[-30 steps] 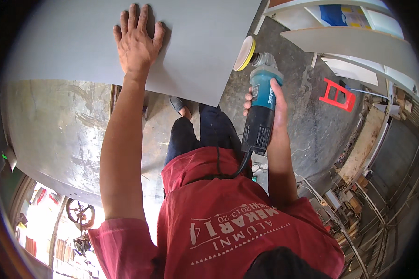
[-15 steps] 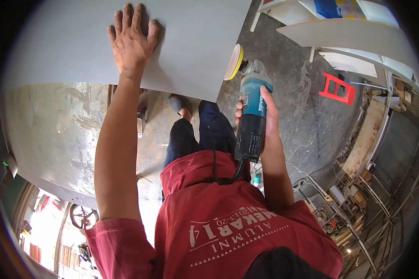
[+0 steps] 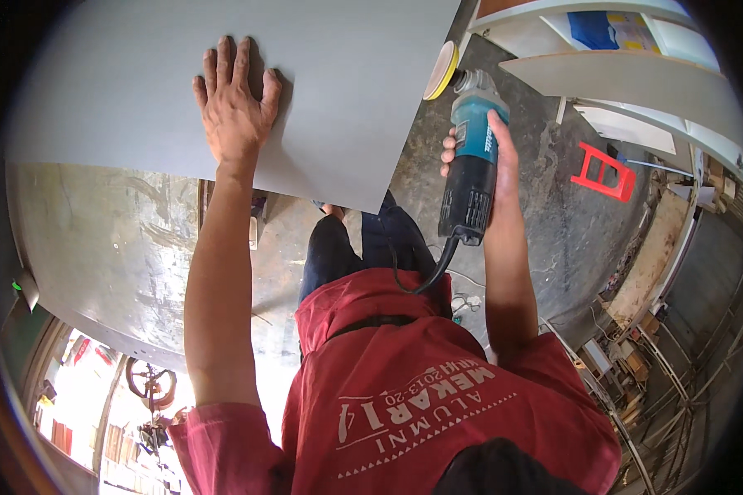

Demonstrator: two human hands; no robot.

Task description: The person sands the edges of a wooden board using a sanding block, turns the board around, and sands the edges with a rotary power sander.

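Observation:
My left hand (image 3: 238,115) lies on the large grey board (image 3: 124,91), palm down with fingers spread. My right hand (image 3: 505,148) grips a teal-and-black angle power tool (image 3: 474,177), thumb along its body and fingers wrapped round it. The tool's round pad (image 3: 441,71), pale with a yellow rim, is at the board's right edge; I cannot tell whether it touches. A black cord (image 3: 442,268) runs from the tool's rear down across my waist. My legs show below the board's near corner.
White shelving (image 3: 603,70) stands at the upper right. A red plastic stool or frame (image 3: 601,172) is on the concrete floor (image 3: 553,231). Planks (image 3: 648,256) and metal bars line the right side. A wheeled vehicle (image 3: 149,384) shows in the bright doorway at lower left.
The tool in my right hand has moved forward along the board's edge. The board and my left hand on it sit lower in the view, and the corner now hides most of my foot.

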